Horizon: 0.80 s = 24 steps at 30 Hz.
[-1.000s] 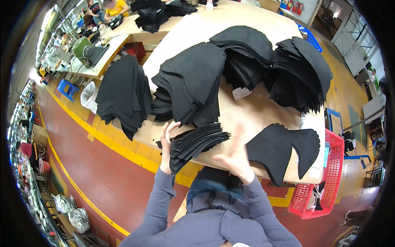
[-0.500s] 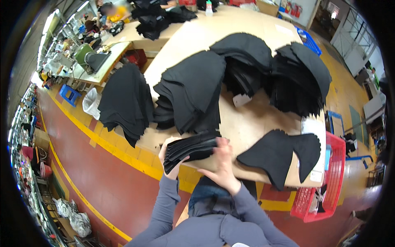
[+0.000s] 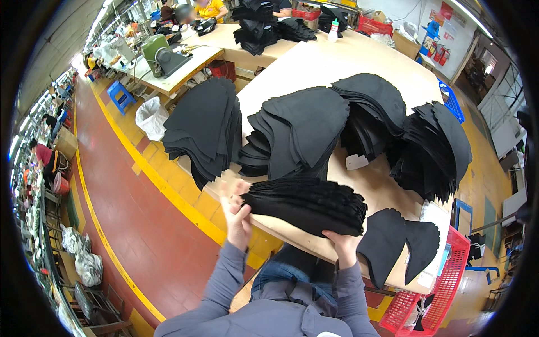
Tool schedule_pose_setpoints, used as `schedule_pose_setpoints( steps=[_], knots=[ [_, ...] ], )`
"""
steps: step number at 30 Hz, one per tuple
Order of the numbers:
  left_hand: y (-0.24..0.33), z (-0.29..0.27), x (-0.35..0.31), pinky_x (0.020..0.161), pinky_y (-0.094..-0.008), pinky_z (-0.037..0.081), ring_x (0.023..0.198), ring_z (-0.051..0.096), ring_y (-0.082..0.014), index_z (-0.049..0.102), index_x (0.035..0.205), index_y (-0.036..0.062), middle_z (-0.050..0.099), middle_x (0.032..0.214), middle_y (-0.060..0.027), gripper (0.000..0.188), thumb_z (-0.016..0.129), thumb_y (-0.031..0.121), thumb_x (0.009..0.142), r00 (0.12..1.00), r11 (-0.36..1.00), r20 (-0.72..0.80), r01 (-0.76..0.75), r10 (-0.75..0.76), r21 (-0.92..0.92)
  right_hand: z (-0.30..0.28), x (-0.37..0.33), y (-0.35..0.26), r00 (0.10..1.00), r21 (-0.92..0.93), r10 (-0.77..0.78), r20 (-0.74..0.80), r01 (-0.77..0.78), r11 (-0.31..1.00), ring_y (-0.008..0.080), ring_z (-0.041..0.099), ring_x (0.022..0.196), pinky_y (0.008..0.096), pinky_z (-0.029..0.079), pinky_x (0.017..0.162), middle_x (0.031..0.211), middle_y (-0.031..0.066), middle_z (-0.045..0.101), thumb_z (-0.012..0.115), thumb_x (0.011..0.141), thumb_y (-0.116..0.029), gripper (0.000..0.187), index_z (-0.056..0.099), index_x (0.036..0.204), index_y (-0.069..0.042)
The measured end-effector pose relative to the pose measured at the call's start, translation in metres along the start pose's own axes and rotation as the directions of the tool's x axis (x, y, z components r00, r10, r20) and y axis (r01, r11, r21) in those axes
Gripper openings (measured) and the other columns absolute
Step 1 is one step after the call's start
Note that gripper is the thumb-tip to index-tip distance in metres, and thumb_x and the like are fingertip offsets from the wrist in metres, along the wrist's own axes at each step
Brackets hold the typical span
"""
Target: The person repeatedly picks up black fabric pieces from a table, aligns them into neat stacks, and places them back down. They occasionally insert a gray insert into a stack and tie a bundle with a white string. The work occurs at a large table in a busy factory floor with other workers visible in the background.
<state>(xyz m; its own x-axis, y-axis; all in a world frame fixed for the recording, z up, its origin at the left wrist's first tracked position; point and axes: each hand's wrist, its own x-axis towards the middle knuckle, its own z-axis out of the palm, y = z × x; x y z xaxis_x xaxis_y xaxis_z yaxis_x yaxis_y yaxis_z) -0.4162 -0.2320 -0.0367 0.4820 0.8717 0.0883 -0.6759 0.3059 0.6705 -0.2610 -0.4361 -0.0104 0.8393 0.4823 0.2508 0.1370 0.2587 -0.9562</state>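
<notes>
My right hand (image 3: 343, 245) grips the right end of a stack of black cut fabric pieces (image 3: 306, 205), thumb on the near side and fingers hidden behind or under it. The stack is held on its side above the near table edge, its layered, scalloped edges facing up. At its left end is my left hand (image 3: 237, 210), fingers spread and partly smeared by motion, thumb apart from them. Two flat black pieces, a wider one (image 3: 383, 241) and a narrower one (image 3: 422, 247), lie on the table to the right of my right hand.
Fanned black stacks (image 3: 205, 123) (image 3: 303, 126) (image 3: 370, 106) (image 3: 438, 146) cover the middle of the table (image 3: 292, 64). A red basket (image 3: 455, 264) stands at the right table edge. Ahead left are a green sewing machine (image 3: 157, 53), a blue stool (image 3: 119, 95) and a white-lined bin (image 3: 151, 118).
The stack has swung out lengthwise to the right between my hands. My right hand, free beside it before, now grips its right end; my left hand has loosened from around it. The view has shifted.
</notes>
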Motion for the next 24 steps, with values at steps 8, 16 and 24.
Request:
schedule_pose_setpoints(
  steps=[8, 16, 24],
  knots=[
    [0.006, -0.009, 0.029, 0.117, -0.0406, 0.022, 0.139, 0.035, -0.0293, 0.022, 0.153, 0.0081, 0.036, 0.149, -0.0123, 0.127, 0.096, 0.019, 0.05, 0.761, 0.576, 0.538, -0.271, -0.363, 0.771, -0.01, 0.01, 0.026, 0.927, -0.137, 0.071, 0.369, -0.021, 0.99, 0.0305, 0.033, 0.138, 0.0427, 0.024, 0.116, 0.147, 0.0186, 0.034, 0.096, 0.051, -0.03, 0.128, 0.02, 0.15, -0.005],
    [-0.005, -0.023, 0.024, 0.115, -0.0405, 0.027, 0.14, 0.036, -0.0328, 0.042, 0.142, 0.0057, 0.051, 0.137, -0.0127, 0.107, 0.091, 0.007, 0.047, 0.736, 0.706, 0.608, -0.259, -0.298, 0.659, 0.008, -0.008, 0.016, 0.939, -0.25, 0.043, 0.342, 0.047, 0.967, 0.0289, 0.05, 0.123, 0.0394, 0.034, 0.111, 0.139, 0.0162, 0.041, 0.095, 0.052, -0.029, 0.123, 0.02, 0.147, -0.006],
    [-0.023, 0.006, -0.026, 0.114, -0.0398, 0.028, 0.133, 0.042, -0.0292, 0.048, 0.125, 0.0004, 0.052, 0.13, -0.015, 0.053, 0.067, -0.003, 0.076, 0.939, 0.62, 0.143, -0.317, 0.314, 0.718, 0.014, -0.005, 0.015, 0.985, -0.337, -0.082, 0.155, 0.131, 0.932, 0.0195, 0.067, 0.098, 0.0308, 0.051, 0.089, 0.105, 0.0136, 0.07, 0.089, 0.06, -0.006, 0.067, 0.06, 0.121, 0.001]
  ],
)
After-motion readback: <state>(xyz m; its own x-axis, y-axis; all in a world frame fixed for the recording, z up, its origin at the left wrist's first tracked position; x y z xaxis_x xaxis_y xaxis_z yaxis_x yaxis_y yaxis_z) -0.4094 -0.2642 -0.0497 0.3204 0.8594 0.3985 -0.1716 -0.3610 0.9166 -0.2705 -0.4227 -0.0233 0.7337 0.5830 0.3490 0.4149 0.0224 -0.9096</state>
